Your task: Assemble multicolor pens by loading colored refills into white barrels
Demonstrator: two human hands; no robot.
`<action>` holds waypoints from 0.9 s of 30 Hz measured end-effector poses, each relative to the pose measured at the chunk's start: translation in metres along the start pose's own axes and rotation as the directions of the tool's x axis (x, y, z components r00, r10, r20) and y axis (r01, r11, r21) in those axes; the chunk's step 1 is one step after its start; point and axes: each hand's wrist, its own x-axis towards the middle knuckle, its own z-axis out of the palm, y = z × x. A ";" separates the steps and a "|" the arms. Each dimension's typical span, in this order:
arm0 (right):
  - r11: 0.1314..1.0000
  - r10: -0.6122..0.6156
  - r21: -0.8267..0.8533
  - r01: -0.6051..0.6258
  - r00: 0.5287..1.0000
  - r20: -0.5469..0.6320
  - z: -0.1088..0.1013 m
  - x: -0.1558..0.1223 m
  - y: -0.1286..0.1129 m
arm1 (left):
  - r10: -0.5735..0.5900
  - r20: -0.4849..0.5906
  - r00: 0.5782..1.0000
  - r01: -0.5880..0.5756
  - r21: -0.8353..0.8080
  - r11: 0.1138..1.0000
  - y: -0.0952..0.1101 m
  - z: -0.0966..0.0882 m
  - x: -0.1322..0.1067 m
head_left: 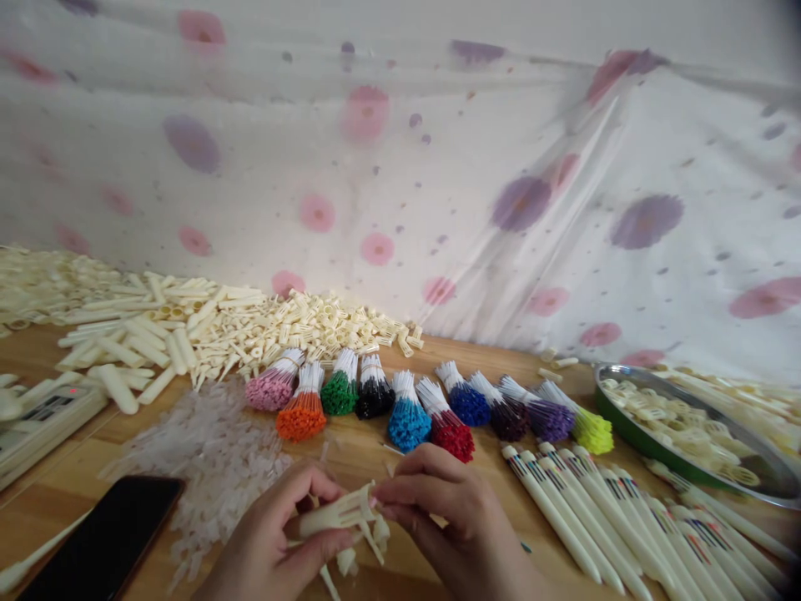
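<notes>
My left hand point(269, 530) grips a cream slotted pen barrel section point(336, 512) between thumb and fingers, its open end facing right. At that end my right hand point(460, 513) has thumb and fingertips pinched together; what lies between them, if anything, is too small to make out. Just below the barrel section, a few loose cream plastic parts point(346, 561) lie on the wood. Beyond my hands stand bundles of coloured pen refills, among them light blue point(409, 424), red point(453, 436) and orange point(301, 417).
Several multicolour pens point(563, 509) lie in a row at right, before a green-sided metal tray point(672, 467) of cream parts. Clear plastic pieces point(213, 451) and a black phone point(109, 538) are at left. Cream parts point(294, 325) pile up behind, against a floral sheet point(375, 200).
</notes>
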 end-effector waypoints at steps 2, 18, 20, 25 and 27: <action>0.997 -0.046 -0.069 0.047 0.999 0.005 -0.002 0.000 -0.001 | 0.000 -0.011 1.000 0.000 0.009 1.000 0.001 0.000 0.000; 0.966 -0.132 -0.219 0.140 0.990 0.049 -0.004 0.000 -0.003 | -0.029 0.045 0.999 0.027 0.037 0.999 -0.003 -0.001 0.001; 0.974 -0.092 -0.201 0.102 0.994 0.056 -0.002 0.000 -0.003 | -0.021 0.045 0.999 0.020 0.036 0.999 -0.001 0.000 0.001; 0.999 0.028 -0.040 -0.026 0.999 0.046 0.004 -0.002 -0.001 | 0.044 -0.007 0.999 -0.043 0.035 0.998 0.001 0.004 -0.001; 0.993 0.103 0.046 -0.105 0.993 0.049 0.006 -0.002 0.001 | 0.062 -0.052 0.997 -0.058 0.064 0.996 0.000 0.005 -0.003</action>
